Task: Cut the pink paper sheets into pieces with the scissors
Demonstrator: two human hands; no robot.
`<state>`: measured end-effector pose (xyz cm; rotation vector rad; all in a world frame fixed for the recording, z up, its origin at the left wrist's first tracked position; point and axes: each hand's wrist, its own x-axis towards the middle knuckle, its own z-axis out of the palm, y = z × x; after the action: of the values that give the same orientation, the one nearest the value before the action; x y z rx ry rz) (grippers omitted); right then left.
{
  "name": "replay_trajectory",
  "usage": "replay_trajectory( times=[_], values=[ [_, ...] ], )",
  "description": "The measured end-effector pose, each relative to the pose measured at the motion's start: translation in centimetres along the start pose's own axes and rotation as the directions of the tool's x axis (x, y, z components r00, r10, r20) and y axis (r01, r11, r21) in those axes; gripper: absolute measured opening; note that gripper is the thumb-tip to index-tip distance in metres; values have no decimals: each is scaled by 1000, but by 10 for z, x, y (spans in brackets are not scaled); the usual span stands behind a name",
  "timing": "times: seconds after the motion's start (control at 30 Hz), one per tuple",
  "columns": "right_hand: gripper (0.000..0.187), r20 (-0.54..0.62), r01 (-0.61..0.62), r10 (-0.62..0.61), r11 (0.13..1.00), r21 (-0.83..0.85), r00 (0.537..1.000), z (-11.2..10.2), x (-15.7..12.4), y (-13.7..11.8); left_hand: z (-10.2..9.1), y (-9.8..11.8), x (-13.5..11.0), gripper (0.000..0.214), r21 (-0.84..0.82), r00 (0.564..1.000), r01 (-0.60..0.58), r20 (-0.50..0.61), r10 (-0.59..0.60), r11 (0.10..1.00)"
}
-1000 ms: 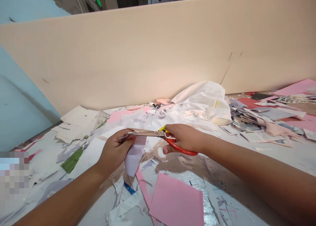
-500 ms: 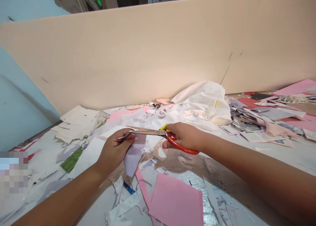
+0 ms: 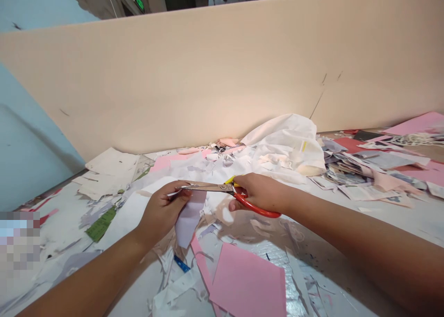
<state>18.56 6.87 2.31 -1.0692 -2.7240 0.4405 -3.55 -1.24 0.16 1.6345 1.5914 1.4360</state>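
Note:
My left hand (image 3: 163,211) pinches a small white piece of paper (image 3: 189,217) that hangs down from its fingers. My right hand (image 3: 260,192) is closed in the red handles of a pair of scissors (image 3: 222,189). The metal blades point left and lie along the paper's top edge, nearly closed, with their tip at my left fingertips. Both hands hover just above a table littered with paper scraps.
A pink sheet (image 3: 248,282) lies near me below the hands. A crumpled white sheet (image 3: 289,139) sits behind the hands by a tall beige board (image 3: 222,76). Stacks of printed and pink paper (image 3: 374,169) spread to the right; white sheets (image 3: 109,169) and a green scrap (image 3: 100,224) lie left.
The scissor blades have closed a little on the paper's top edge. Both hands stay almost where they were.

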Motion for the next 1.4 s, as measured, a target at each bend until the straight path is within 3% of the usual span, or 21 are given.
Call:
replay_trajectory(
  times=[0.37, 0.63, 1.03, 1.17, 1.4],
  values=[
    [36, 68, -18, 14, 998, 56, 998, -2, 0, -1, 1, -1, 0, 25, -58, 999, 37, 20, -36, 998],
    [30, 58, -50, 49, 999, 20, 997, -2, 0, -4, 0, 1, -1, 30, -42, 998, 52, 19, -52, 998],
    [40, 24, -45, 47, 995, -88, 999, 2, 2, -4, 0, 5, 0, 25, -2, 1000, 14, 14, -14, 1000],
    [43, 26, -42, 45, 992, -116, 999, 3, 3, -3, 1, 5, -1, 25, -23, 998, 56, 33, -55, 998],
    [48, -40, -44, 38, 987, -155, 998, 6, 3, -1, 0, 5, 0, 26, 6, 999, 46, 0, -46, 999]
  ],
)
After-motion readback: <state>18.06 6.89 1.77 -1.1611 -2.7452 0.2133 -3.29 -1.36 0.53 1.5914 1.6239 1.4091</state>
